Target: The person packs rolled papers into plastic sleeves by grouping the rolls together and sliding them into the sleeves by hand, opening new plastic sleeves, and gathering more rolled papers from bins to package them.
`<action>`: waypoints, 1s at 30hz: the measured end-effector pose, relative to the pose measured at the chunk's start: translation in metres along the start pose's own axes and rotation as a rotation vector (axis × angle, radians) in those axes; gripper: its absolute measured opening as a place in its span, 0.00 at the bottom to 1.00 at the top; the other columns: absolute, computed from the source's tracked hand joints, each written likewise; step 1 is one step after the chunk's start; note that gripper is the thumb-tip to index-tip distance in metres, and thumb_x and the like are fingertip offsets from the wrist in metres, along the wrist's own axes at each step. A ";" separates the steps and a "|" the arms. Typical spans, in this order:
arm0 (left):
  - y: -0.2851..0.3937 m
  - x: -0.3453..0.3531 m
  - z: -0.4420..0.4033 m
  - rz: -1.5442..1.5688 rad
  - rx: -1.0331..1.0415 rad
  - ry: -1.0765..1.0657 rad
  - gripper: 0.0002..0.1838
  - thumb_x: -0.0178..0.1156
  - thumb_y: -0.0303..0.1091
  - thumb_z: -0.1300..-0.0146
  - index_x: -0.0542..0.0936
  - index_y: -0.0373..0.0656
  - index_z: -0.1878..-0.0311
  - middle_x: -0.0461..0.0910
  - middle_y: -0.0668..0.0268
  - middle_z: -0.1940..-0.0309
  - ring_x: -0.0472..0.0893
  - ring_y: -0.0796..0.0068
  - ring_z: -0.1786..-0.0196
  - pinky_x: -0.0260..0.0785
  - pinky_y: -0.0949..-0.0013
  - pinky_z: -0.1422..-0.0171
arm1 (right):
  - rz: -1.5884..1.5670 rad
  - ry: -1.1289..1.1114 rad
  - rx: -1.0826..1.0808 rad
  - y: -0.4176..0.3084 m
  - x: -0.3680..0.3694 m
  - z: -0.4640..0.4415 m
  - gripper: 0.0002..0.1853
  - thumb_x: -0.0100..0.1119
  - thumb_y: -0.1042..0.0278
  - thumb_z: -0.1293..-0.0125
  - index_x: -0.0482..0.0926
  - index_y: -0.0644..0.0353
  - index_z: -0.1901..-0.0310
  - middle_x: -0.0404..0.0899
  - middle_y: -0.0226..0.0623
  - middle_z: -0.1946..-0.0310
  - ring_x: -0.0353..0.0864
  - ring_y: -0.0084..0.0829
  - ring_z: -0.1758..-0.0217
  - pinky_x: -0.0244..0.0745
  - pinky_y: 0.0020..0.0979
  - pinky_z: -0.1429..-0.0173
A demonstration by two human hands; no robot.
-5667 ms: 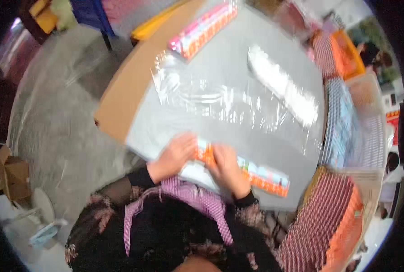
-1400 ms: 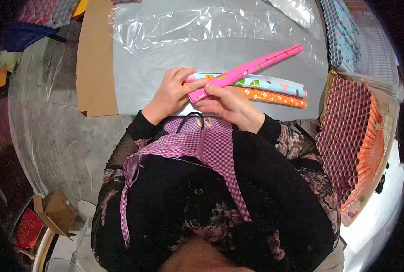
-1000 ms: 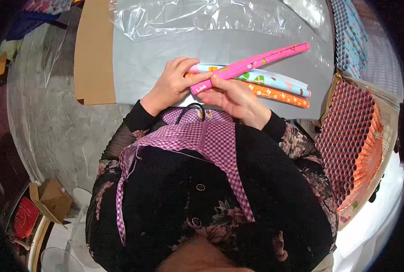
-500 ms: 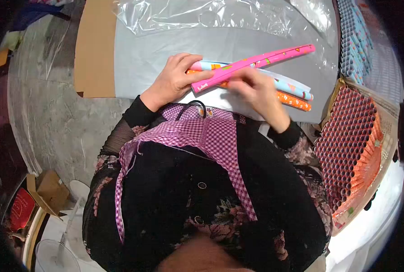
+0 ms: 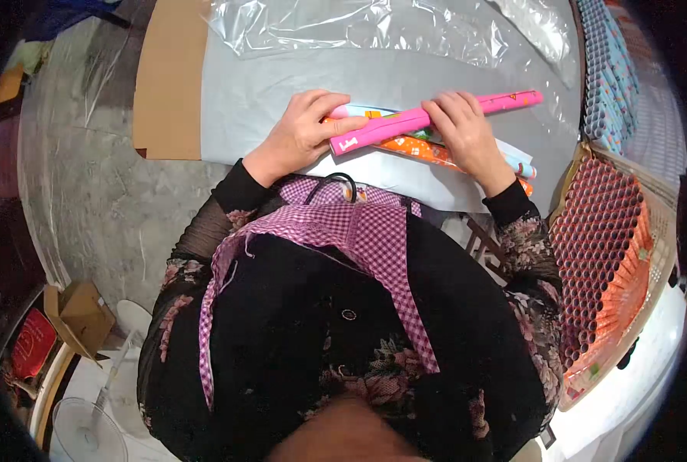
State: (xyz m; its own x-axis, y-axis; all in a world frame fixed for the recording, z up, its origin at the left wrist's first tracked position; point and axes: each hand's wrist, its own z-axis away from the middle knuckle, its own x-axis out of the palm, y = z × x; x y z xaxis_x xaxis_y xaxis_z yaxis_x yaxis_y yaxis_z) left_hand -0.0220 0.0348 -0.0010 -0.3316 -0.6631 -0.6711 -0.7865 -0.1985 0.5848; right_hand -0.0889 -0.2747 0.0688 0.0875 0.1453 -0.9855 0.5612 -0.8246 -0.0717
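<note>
A long, slim pink printed roll (image 5: pixel 393 129) slants across the work surface, its left end lower and nearer my body. My left hand (image 5: pixel 303 132) is closed around that left end, thumb on top, and also bears on the rolls underneath. My right hand (image 5: pixel 467 132) is wrapped over the roll further right, fingers on its far side. Under the pink roll lie a light blue printed roll (image 5: pixel 524 169) and an orange printed roll (image 5: pixel 420 148), both partly hidden by my right hand and the pink roll.
Crumpled clear plastic film (image 5: pixel 359 31) covers the far part of the grey surface (image 5: pixel 282 85). A brown cardboard panel (image 5: pixel 170 85) borders it on the left. On the right stand bundled red tubes (image 5: pixel 598 246) in a basket (image 5: pixel 667 223), with blue tubes (image 5: pixel 605 85) beyond.
My right hand has moved from below the pink roll up onto it and closed over it. The pink roll has tilted a little flatter. My left hand stays at its left end.
</note>
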 end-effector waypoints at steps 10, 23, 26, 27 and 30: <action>-0.009 0.005 0.006 0.013 -0.036 0.059 0.26 0.70 0.40 0.44 0.78 0.41 0.44 0.79 0.61 0.44 0.75 0.57 0.40 0.65 0.56 0.37 | 0.062 0.047 0.154 0.034 -0.017 0.021 0.27 0.55 0.83 0.40 0.72 0.64 0.36 0.78 0.49 0.52 0.79 0.48 0.51 0.76 0.42 0.45; 0.007 0.001 0.005 -0.054 -0.065 0.114 0.25 0.72 0.39 0.47 0.81 0.43 0.46 0.76 0.59 0.42 0.75 0.56 0.42 0.65 0.57 0.37 | -0.097 -0.032 0.156 0.001 0.009 -0.015 0.25 0.54 0.82 0.43 0.74 0.65 0.41 0.76 0.50 0.53 0.78 0.48 0.48 0.76 0.41 0.44; 0.012 -0.005 0.001 -0.055 -0.069 0.106 0.24 0.72 0.39 0.49 0.81 0.44 0.49 0.77 0.61 0.46 0.76 0.56 0.43 0.67 0.54 0.40 | -0.144 -0.042 0.166 -0.003 0.011 -0.017 0.25 0.52 0.83 0.42 0.73 0.65 0.41 0.76 0.50 0.52 0.77 0.49 0.48 0.75 0.41 0.43; 0.012 -0.005 -0.001 -0.069 -0.044 0.133 0.24 0.72 0.39 0.50 0.81 0.43 0.49 0.76 0.61 0.47 0.76 0.57 0.44 0.67 0.55 0.41 | -0.158 -0.035 0.177 -0.003 0.013 -0.016 0.24 0.52 0.83 0.42 0.74 0.65 0.41 0.76 0.49 0.52 0.77 0.49 0.48 0.75 0.41 0.43; 0.012 -0.005 0.000 -0.102 -0.041 0.126 0.23 0.72 0.40 0.49 0.81 0.44 0.49 0.76 0.62 0.47 0.75 0.57 0.44 0.66 0.56 0.40 | -0.205 -0.032 0.212 -0.004 0.018 -0.013 0.23 0.51 0.83 0.41 0.74 0.64 0.42 0.76 0.48 0.52 0.77 0.49 0.48 0.74 0.42 0.44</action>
State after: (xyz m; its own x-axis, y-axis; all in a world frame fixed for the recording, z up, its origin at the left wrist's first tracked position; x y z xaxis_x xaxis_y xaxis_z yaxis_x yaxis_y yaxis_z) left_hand -0.0303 0.0357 0.0093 -0.1811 -0.7226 -0.6672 -0.7902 -0.2970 0.5361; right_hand -0.0785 -0.2614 0.0535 -0.0377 0.3058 -0.9514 0.3792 -0.8764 -0.2967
